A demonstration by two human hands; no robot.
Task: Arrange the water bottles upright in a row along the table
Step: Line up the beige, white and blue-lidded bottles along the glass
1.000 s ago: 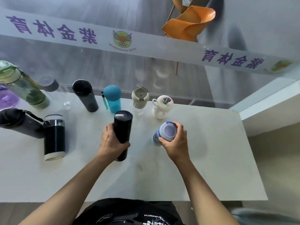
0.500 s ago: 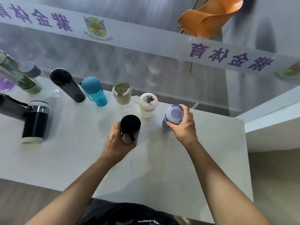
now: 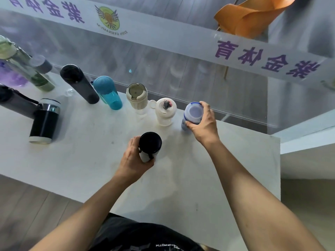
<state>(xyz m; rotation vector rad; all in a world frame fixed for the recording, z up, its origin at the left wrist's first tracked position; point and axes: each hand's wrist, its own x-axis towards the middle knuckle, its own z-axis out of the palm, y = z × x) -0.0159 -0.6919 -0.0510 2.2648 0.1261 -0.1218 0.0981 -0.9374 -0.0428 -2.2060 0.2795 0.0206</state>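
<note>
My left hand (image 3: 133,160) grips a black bottle (image 3: 150,144), held upright over the middle of the white table (image 3: 226,169). My right hand (image 3: 204,124) wraps a blue-and-white bottle (image 3: 193,113) standing at the right end of a row along the far edge. Left of it in that row stand a white bottle with a loop handle (image 3: 165,111), a beige bottle (image 3: 136,96), a teal bottle (image 3: 108,92) and a tall dark grey bottle (image 3: 79,83).
A black-and-steel tumbler (image 3: 45,122) stands at the left, with a dark bottle (image 3: 16,102) lying beside it. A green bottle (image 3: 27,71), a purple one (image 3: 10,77) and a grey-capped one (image 3: 41,64) sit at the far left. A glass wall runs behind the table; an orange chair (image 3: 253,17) stands beyond it.
My right hand has carried the blue-and-white bottle away from me to the far edge, beside the white bottle. My left hand has moved the black bottle forward. The camera has shifted right.
</note>
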